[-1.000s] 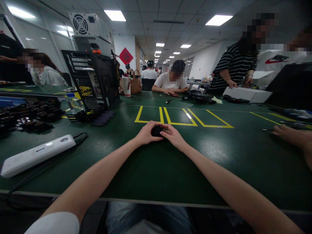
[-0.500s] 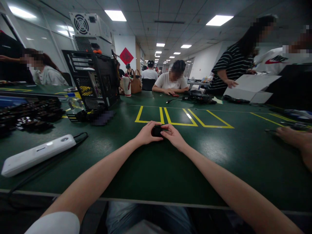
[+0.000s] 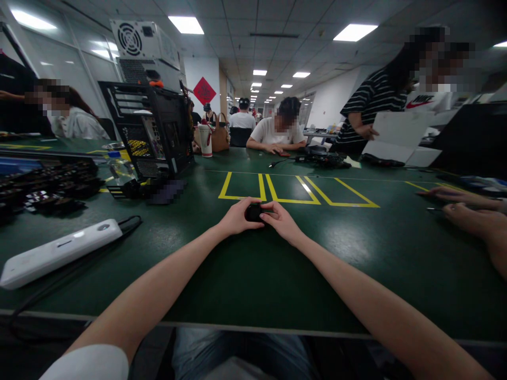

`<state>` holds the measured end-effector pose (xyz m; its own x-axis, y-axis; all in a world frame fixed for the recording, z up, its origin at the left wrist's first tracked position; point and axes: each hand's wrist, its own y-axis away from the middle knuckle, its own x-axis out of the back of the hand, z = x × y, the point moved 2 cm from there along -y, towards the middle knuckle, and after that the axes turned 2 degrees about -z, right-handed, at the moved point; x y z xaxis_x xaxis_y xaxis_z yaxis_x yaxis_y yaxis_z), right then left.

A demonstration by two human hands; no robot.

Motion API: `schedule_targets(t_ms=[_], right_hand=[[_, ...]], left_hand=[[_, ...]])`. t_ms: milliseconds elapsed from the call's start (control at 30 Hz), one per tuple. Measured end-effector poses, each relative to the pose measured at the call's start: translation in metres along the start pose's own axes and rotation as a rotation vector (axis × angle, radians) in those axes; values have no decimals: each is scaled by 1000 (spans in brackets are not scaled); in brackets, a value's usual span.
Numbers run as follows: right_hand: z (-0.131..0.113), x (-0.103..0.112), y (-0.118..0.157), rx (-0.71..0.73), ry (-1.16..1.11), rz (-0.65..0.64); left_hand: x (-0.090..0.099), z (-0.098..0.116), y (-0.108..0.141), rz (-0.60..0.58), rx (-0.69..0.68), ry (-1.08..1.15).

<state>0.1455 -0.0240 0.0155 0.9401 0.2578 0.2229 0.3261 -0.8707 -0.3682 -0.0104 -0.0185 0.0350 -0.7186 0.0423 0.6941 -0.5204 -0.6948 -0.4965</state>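
Between my hands is a small black rounded object [image 3: 253, 212], too dark to name more exactly. My left hand [image 3: 237, 217] curves around its left side, thumb in front and fingers behind. From the right, the fingertips of my right hand [image 3: 279, 219] pinch its edge. Both hands are close to the green tabletop [image 3: 253, 279]; whether the object rests on it I cannot tell. Yellow tape outlines [image 3: 273, 201] lie just beyond my fingers.
On the left are a white power strip [image 3: 63, 252] with a black cable, a pile of dark parts [image 3: 51, 182], a water bottle [image 3: 119, 168] and an open computer case [image 3: 152, 126]. A co-worker's hands [image 3: 471, 211] are at the right. Another person [image 3: 277, 129] sits opposite.
My hands and the black object have hardly moved. At the right a co-worker's second hand has come into view. The striped-shirt person's white box has shifted and its panel stands more upright.
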Motion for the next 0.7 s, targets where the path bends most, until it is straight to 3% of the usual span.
schedule_targets(t_ms=[233,533,700], right_hand=[[1,2,0,-47,18,-41],[3,0,-1,11,-37,9],[0,1,-2,-62,6,4]], left_hand=[[0,0,0,1,-5,-10],[-2,-2,-1,9,-2,-17],[-1,-3,0,0,-4,-11]])
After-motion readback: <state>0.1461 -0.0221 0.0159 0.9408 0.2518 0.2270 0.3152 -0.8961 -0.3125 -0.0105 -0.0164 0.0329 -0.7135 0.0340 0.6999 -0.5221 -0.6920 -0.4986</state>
